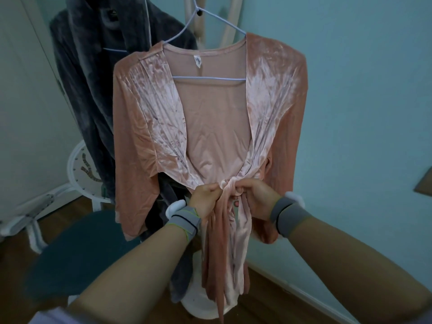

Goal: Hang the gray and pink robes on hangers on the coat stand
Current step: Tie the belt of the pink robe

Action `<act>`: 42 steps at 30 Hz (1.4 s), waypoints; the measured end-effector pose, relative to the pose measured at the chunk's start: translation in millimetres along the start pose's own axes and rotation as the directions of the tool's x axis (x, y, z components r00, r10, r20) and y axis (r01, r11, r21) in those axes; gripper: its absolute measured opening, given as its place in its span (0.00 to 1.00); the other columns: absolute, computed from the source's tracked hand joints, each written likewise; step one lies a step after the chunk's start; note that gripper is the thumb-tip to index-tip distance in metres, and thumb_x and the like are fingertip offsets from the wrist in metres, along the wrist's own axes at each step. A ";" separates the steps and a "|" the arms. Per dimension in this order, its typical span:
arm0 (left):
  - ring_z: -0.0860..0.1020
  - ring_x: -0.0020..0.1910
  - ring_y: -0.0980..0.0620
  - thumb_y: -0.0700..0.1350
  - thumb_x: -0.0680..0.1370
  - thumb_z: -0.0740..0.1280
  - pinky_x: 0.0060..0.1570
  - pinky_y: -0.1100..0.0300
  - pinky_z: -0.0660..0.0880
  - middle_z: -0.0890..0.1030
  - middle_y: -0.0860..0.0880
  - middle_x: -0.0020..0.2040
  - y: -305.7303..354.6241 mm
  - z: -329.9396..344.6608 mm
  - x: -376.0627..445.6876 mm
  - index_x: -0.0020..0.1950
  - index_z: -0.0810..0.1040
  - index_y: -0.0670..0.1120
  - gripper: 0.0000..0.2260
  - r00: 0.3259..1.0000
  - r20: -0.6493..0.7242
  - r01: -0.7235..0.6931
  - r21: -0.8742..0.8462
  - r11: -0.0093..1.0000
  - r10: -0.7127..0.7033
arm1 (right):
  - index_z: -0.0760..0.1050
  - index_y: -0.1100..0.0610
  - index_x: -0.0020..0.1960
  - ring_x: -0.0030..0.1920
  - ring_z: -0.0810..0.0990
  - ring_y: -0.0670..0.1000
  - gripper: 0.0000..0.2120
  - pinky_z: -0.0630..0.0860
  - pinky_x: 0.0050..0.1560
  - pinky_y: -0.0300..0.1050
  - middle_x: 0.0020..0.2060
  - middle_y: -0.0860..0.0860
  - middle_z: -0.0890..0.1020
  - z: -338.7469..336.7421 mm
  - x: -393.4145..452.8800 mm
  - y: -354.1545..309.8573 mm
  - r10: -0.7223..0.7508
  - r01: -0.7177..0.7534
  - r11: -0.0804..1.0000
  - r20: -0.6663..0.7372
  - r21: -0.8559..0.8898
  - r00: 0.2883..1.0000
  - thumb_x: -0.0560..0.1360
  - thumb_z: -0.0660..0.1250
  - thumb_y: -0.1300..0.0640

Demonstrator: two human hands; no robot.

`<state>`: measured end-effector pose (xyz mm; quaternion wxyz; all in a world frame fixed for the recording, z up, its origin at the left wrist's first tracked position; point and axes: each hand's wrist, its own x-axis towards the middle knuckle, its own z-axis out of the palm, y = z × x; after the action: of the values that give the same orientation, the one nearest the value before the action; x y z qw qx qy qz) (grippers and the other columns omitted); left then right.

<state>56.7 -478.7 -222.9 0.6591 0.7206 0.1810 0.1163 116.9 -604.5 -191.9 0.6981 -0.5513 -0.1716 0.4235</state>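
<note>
The pink velvet robe hangs in front of me on a pale blue wire hanger, hooked on the pale wooden coat stand. Behind it to the left, the gray fluffy robe hangs on another pale hanger on the same stand. At the pink robe's waist, my left hand and my right hand both pinch the pink belt at its knot. The belt ends hang down below my hands.
A dark teal round chair seat is at lower left. A white round side table stands behind the gray robe. A pale cupboard door is on the left and a light blue wall on the right. The floor is wood.
</note>
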 end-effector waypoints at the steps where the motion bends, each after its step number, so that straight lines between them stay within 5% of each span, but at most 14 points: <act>1: 0.73 0.41 0.48 0.46 0.79 0.62 0.44 0.51 0.74 0.75 0.41 0.41 2.9 -1.0 0.0 0.46 0.79 0.36 0.13 0.999 0.033 0.000 0.029 1.000 -0.001 | 0.74 0.60 0.22 0.24 0.71 0.51 0.25 0.71 0.30 0.40 0.23 0.56 0.72 0.3 -0.2 -2.1 0.032 -0.031 0.999 0.033 -0.019 0.999 0.75 0.51 0.63; 3: 0.78 0.30 0.51 0.43 0.79 0.62 0.32 0.62 0.75 0.79 0.42 0.35 8.7 -1.9 -2.8 0.50 0.79 0.34 0.13 0.993 0.108 0.053 -0.009 0.999 -0.051 | 0.80 0.70 0.36 0.25 0.72 0.52 0.22 0.68 0.35 0.44 0.25 0.57 0.73 2.6 1.0 -4.7 0.093 -0.089 0.994 0.066 -0.068 0.993 0.74 0.51 0.61; 5: 0.78 0.22 0.55 0.40 0.79 0.62 0.23 0.68 0.73 0.81 0.45 0.28 12.9 -3.3 -8.4 0.46 0.80 0.36 0.10 0.970 0.228 0.103 -0.085 0.991 -0.082 | 0.70 0.78 0.59 0.25 0.73 0.53 0.23 0.67 0.35 0.44 0.28 0.59 0.73 3.5 3.3 -3.6 0.145 -0.136 0.986 0.092 -0.100 0.985 0.76 0.51 0.60; 9: 0.76 0.20 0.57 0.36 0.78 0.62 0.22 0.68 0.72 0.81 0.48 0.27 14.4 -8.5 -14.8 0.42 0.80 0.40 0.08 0.946 0.316 0.094 -0.060 0.994 -0.070 | 0.65 0.78 0.62 0.24 0.71 0.49 0.24 0.69 0.26 0.36 0.25 0.55 0.74 1.5 5.4 -0.1 0.200 -0.180 0.972 0.133 -0.150 0.971 0.77 0.52 0.59; 13: 0.75 0.18 0.56 0.35 0.77 0.62 0.22 0.68 0.73 0.78 0.49 0.20 11.8 -8.2 -11.7 0.40 0.80 0.40 0.09 0.982 0.167 0.109 -0.085 0.990 -0.094 | 0.78 0.60 0.32 0.25 0.70 0.48 0.21 0.68 0.26 0.36 0.25 0.53 0.76 -2.2 8.7 3.1 0.185 -0.167 0.969 0.092 -0.180 0.978 0.76 0.53 0.56; 19: 0.71 0.32 0.50 0.42 0.74 0.68 0.33 0.63 0.67 0.75 0.43 0.31 7.1 0.1 -7.4 0.44 0.83 0.37 0.09 0.976 -0.185 -0.048 0.343 0.938 0.118 | 0.74 0.55 0.30 0.26 0.72 0.45 0.14 0.69 0.33 0.37 0.22 0.48 0.76 -9.0 13.2 9.4 0.152 -0.189 0.958 -0.177 -0.217 0.972 0.74 0.64 0.55; 21: 0.71 0.30 0.55 0.43 0.72 0.70 0.30 0.65 0.66 0.75 0.48 0.27 11.4 -1.4 -7.8 0.37 0.82 0.41 0.08 0.968 -0.187 -0.068 0.437 0.897 0.165 | 0.73 0.55 0.30 0.26 0.72 0.45 0.13 0.69 0.33 0.37 0.23 0.49 0.75 -10.9 14.0 9.7 0.149 -0.196 0.950 -0.200 -0.241 0.968 0.73 0.64 0.56; 25: 0.66 0.16 0.62 0.36 0.73 0.66 0.19 0.72 0.62 0.70 0.55 0.15 17.0 -2.9 -6.9 0.29 0.68 0.45 0.14 0.999 -0.028 0.033 0.126 0.992 -0.030 | 0.78 0.59 0.39 0.26 0.75 0.45 0.08 0.74 0.29 0.38 0.25 0.49 0.79 -10.1 16.0 3.4 0.109 -0.159 0.963 -0.224 -0.219 0.968 0.74 0.65 0.56; 28: 0.71 0.27 0.51 0.36 0.72 0.66 0.33 0.65 0.68 0.74 0.46 0.26 19.9 -2.3 -4.5 0.30 0.67 0.45 0.14 0.999 0.040 0.009 0.316 0.949 -0.023 | 0.79 0.63 0.49 0.35 0.77 0.51 0.09 0.77 0.39 0.44 0.37 0.55 0.80 -9.1 18.8 1.4 0.086 -0.138 0.970 -0.249 -0.198 0.965 0.73 0.66 0.58; 32: 0.65 0.29 0.51 0.41 0.71 0.68 0.30 0.60 0.61 0.66 0.48 0.27 23.2 -3.9 -4.8 0.26 0.64 0.47 0.17 1.000 0.013 -0.013 0.595 0.804 0.007 | 0.77 0.60 0.34 0.31 0.74 0.51 0.09 0.72 0.39 0.45 0.28 0.54 0.77 -7.1 19.5 7.1 0.080 -0.165 0.952 -0.311 -0.259 0.947 0.71 0.68 0.58; 36: 0.67 0.27 0.51 0.34 0.69 0.67 0.31 0.59 0.66 0.68 0.50 0.23 20.2 -8.0 -4.8 0.27 0.70 0.45 0.13 0.994 -0.035 0.105 0.073 0.992 -0.102 | 0.79 0.58 0.34 0.34 0.78 0.51 0.07 0.74 0.41 0.44 0.31 0.54 0.80 -8.6 18.2 5.1 0.002 -0.096 0.960 -0.337 -0.262 0.941 0.69 0.71 0.56; 38: 0.70 0.22 0.54 0.31 0.70 0.65 0.33 0.61 0.73 0.71 0.49 0.21 19.1 -8.3 -7.6 0.30 0.72 0.43 0.11 0.976 0.014 0.213 -0.219 0.952 -0.215 | 0.79 0.59 0.37 0.34 0.78 0.51 0.06 0.74 0.39 0.42 0.33 0.54 0.80 -11.8 17.8 2.6 -0.025 -0.066 0.968 -0.359 -0.241 0.933 0.70 0.70 0.57; 40: 0.70 0.20 0.56 0.31 0.71 0.64 0.36 0.60 0.74 0.71 0.48 0.22 16.1 -9.4 -8.7 0.30 0.72 0.42 0.11 0.972 0.028 0.234 -0.269 0.934 -0.235 | 0.77 0.59 0.39 0.34 0.77 0.51 0.05 0.74 0.37 0.41 0.34 0.55 0.79 -13.8 18.0 1.8 -0.009 -0.068 0.979 -0.376 -0.190 0.927 0.72 0.68 0.59; 42: 0.71 0.22 0.52 0.36 0.72 0.64 0.34 0.59 0.70 0.70 0.42 0.27 16.6 -12.2 -12.9 0.29 0.73 0.43 0.11 0.991 -0.029 0.132 0.003 0.991 -0.132 | 0.74 0.59 0.34 0.32 0.76 0.51 0.08 0.74 0.36 0.41 0.33 0.55 0.77 -14.2 19.2 3.7 0.016 -0.080 0.986 -0.392 -0.148 0.920 0.72 0.66 0.60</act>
<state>41.9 -474.0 -204.3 0.6609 0.7069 0.2382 0.0825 136.7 -598.2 -204.4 0.6610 -0.6830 -0.0493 0.3070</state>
